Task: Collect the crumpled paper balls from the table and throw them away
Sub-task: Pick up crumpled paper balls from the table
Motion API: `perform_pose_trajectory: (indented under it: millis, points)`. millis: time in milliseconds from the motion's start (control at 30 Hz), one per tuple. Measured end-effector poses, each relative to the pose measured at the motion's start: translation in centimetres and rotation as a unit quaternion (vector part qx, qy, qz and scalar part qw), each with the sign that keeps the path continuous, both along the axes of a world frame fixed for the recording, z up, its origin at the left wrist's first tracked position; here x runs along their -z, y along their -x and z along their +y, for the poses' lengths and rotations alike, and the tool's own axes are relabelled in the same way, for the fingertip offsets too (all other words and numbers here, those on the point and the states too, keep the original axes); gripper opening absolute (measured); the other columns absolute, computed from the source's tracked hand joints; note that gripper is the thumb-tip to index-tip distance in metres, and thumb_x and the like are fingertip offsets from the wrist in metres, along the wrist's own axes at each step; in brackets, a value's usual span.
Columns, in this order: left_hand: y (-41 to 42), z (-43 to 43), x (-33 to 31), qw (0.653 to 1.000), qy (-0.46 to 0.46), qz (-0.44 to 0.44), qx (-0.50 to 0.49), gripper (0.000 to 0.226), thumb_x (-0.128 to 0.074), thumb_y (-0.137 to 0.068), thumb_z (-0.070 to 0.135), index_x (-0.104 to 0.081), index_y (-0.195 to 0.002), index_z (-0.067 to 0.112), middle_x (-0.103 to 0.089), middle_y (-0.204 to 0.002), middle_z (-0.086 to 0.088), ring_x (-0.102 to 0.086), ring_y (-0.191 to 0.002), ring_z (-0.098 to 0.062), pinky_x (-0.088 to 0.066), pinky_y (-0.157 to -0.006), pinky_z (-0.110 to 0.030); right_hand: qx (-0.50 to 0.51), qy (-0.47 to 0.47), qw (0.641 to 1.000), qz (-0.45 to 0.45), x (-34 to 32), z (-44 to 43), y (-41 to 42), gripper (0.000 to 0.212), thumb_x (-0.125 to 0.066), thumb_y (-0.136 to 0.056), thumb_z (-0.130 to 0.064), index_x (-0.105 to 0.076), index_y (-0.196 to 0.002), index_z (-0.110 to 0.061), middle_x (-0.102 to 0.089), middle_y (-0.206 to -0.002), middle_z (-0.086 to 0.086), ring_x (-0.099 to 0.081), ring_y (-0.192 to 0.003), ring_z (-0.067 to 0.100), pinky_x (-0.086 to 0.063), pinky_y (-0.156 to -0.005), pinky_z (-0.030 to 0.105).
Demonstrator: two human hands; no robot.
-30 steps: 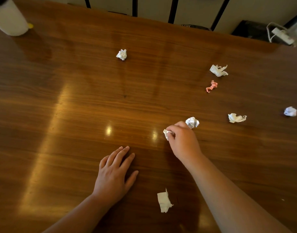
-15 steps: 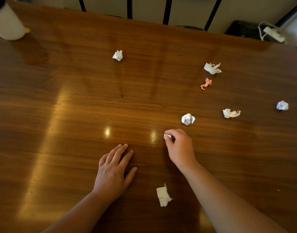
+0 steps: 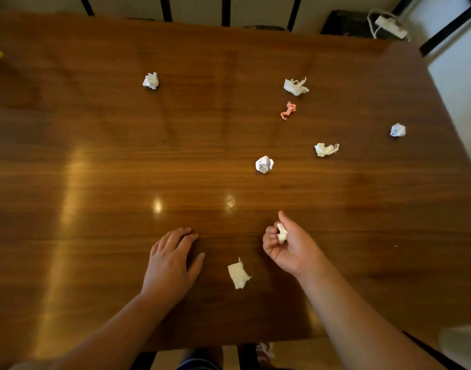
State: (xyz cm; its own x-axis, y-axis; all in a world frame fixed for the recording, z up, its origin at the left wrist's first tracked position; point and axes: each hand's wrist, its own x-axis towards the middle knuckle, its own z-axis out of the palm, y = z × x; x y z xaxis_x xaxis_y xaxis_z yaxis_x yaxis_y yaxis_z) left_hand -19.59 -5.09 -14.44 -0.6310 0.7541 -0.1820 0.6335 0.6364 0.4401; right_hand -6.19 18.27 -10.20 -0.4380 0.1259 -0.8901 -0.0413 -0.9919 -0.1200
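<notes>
The right hand (image 3: 290,245), turned palm-up above the near edge of the glossy brown wooden bench (image 3: 95,156), curls its fingers around a small white crumpled paper ball (image 3: 282,233). The left hand (image 3: 173,259) lies flat on the bench with fingers spread and empty, beside a flattened white paper scrap (image 3: 238,274). Five white crumpled paper balls and a pink crumpled paper scrap (image 3: 288,110) lie scattered towards the far and right edges, the nearest ball (image 3: 264,164) well apart from the right hand.

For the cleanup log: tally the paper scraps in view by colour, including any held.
White crumpled paper on the wooden table: 6
White crumpled paper in the right hand: 1
Pink crumpled paper: 1
Total: 8
</notes>
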Motion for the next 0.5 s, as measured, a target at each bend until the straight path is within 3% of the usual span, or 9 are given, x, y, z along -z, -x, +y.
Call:
perform_pose_trajectory:
  millis: [100, 167, 367, 500]
  points:
    - [-1.4, 0.6, -0.4, 0.999, 0.003, -0.022, 0.04, 0.051, -0.042, -0.088, 0.058, -0.046, -0.132, 0.033, -0.046, -0.14, 0.01, -0.036, -0.134, -0.012, -0.031, -0.11, -0.04, 0.03, 0.015, 0.999, 0.001, -0.6, -0.3, -2.2, 0.028, -0.061, -0.092, -0.016, -0.051, -0.118, -0.011, -0.065, -0.082, 0.015, -0.067, -0.066, 0.019, -0.055, -0.046, 0.025]
    - [-2.6, 1.0, -0.6, 0.997, 0.004, -0.025, 0.072, 0.054, -0.038, -0.087, 0.062, -0.048, -0.131, 0.033, -0.048, -0.138, 0.011, -0.039, -0.132, -0.011, -0.031, -0.109, -0.038, 0.041, 0.002, 0.999, 0.0, -0.8, -0.4, -3.6, 0.03, -0.056, -0.093, -0.01, -0.052, -0.123, -0.007, -0.069, -0.085, 0.017, -0.071, -0.067, 0.02, -0.056, -0.046, 0.025]
    - [-6.5, 2.4, -1.0, 0.988, 0.044, -0.01, 0.148, 0.074, -0.043, -0.074, 0.077, -0.047, -0.133, 0.032, -0.051, -0.128, 0.011, -0.049, -0.117, -0.012, -0.044, -0.098, -0.034, 0.045, -0.052, 0.997, -0.026, -1.0, 0.3, -7.9, 0.023, -0.056, -0.095, -0.023, -0.065, -0.105, -0.005, -0.07, -0.085, 0.015, -0.07, -0.073, 0.02, -0.058, -0.054, 0.027]
    - [-8.2, 3.5, -0.6, 0.991, 0.042, -0.037, 0.124, 0.065, -0.057, -0.08, 0.061, -0.047, -0.135, 0.028, -0.05, -0.124, 0.009, -0.049, -0.113, -0.011, -0.047, -0.096, -0.03, 0.048, -0.076, 0.995, -0.035, -0.7, 1.4, -10.3, 0.025, -0.056, -0.095, -0.026, -0.066, -0.101, -0.003, -0.071, -0.085, 0.016, -0.071, -0.075, 0.021, -0.058, -0.056, 0.028]
